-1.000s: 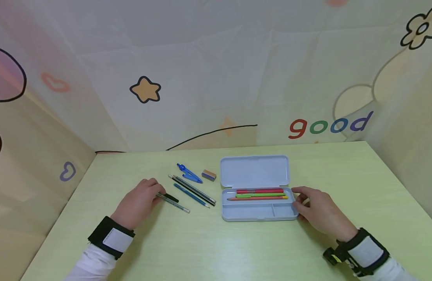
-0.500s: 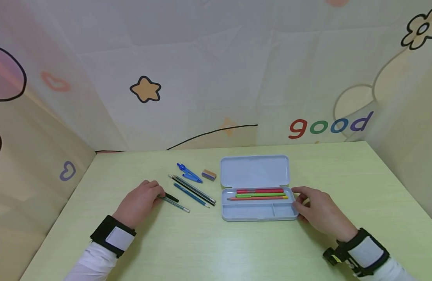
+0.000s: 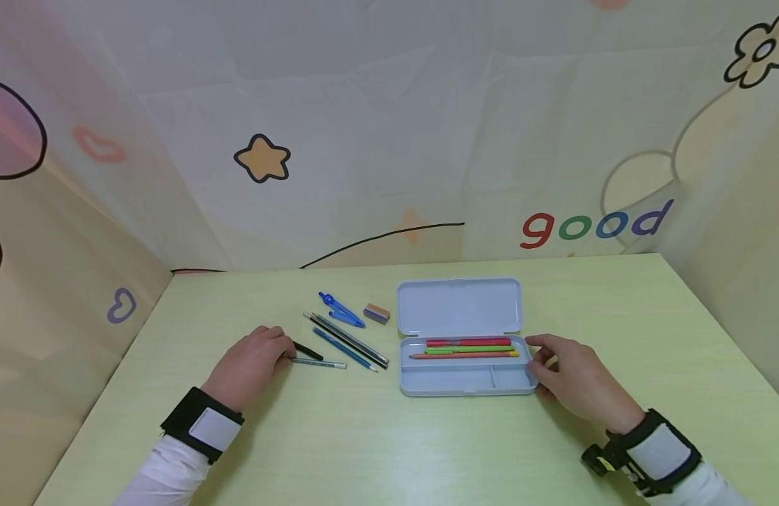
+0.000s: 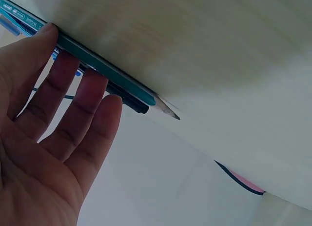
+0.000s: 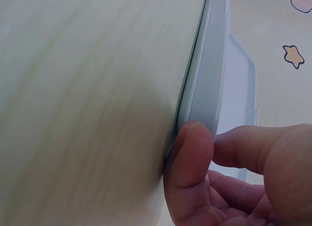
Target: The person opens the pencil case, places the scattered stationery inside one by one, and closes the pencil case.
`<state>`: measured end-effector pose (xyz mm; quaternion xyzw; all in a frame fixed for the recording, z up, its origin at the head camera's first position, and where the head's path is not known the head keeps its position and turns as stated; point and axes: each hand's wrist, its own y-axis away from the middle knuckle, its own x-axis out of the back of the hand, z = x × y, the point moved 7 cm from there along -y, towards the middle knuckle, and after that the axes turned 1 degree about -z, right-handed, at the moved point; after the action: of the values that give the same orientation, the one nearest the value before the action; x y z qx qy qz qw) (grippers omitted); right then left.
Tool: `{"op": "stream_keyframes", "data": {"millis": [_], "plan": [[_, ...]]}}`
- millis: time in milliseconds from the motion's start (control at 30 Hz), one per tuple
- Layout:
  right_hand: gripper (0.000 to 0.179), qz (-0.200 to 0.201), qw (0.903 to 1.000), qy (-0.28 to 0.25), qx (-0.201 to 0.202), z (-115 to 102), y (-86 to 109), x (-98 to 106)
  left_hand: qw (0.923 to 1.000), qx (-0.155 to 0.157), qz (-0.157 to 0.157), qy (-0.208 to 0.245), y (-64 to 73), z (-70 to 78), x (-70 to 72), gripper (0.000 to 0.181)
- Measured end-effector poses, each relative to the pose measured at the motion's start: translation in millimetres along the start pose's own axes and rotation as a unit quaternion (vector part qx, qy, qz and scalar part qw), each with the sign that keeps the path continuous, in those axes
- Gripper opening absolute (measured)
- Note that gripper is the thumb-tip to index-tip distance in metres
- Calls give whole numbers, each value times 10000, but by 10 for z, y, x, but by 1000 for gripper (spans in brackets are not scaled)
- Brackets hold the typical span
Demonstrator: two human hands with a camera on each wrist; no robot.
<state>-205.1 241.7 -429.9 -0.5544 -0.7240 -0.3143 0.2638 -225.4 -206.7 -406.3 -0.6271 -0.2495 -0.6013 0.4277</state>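
Observation:
My left hand (image 3: 253, 362) pinches a green pencil (image 3: 320, 363) at the left of the table, its thumb on one side and fingers on the other. In the left wrist view the sharpened pencil (image 4: 105, 67) points away from the palm. A black capped pen (image 3: 308, 351) lies right beside it, partly hidden by the fingers. My right hand (image 3: 573, 376) holds the right end of the open pale blue pencil case (image 3: 449, 383), thumb against its side wall (image 5: 207, 84). Red, green and orange pens and pencils (image 3: 468, 349) lie in the case's back compartment.
Between the left hand and the case lie a blue pencil (image 3: 344, 349), dark and grey pencils (image 3: 358, 341), a blue compass (image 3: 342, 310) and a brown-and-purple eraser (image 3: 377, 313). A printed cloth (image 3: 364, 176) hangs behind the table.
The green pencil in my left hand has swung, its far end moving away from me so it lies more level across the view. The right hand and case stay put.

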Motion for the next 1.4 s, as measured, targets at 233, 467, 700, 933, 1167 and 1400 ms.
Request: {"op": "stream_keyframes", "data": {"millis": [233, 467, 700, 933, 1167, 1400], "plan": [[49, -19, 10000, 9, -17, -14, -9, 15, 10000, -49, -69, -38, 2, 2, 4, 17], [49, -14, 10000, 35, -48, -24, -13, 12, 10000, 3, -97, 14, 26, 0, -2, 18], [48, -28, 10000, 8, -47, -12, -13, 3, 10000, 30, -73, 9, 51, 12, 5, 17], [49, -34, 10000, -27, -71, 1, -12, -2, 10000, 59, -31, -7, 64, 50, 80, 18], [49, -53, 9999, -37, -98, 10, -19, 6, 9999, 152, 36, 40, 72, 119, 166, 16], [50, -63, 9999, -79, -113, 19, -18, -5, 9998, 132, 88, 103, 59, 205, 222, 14]]}}
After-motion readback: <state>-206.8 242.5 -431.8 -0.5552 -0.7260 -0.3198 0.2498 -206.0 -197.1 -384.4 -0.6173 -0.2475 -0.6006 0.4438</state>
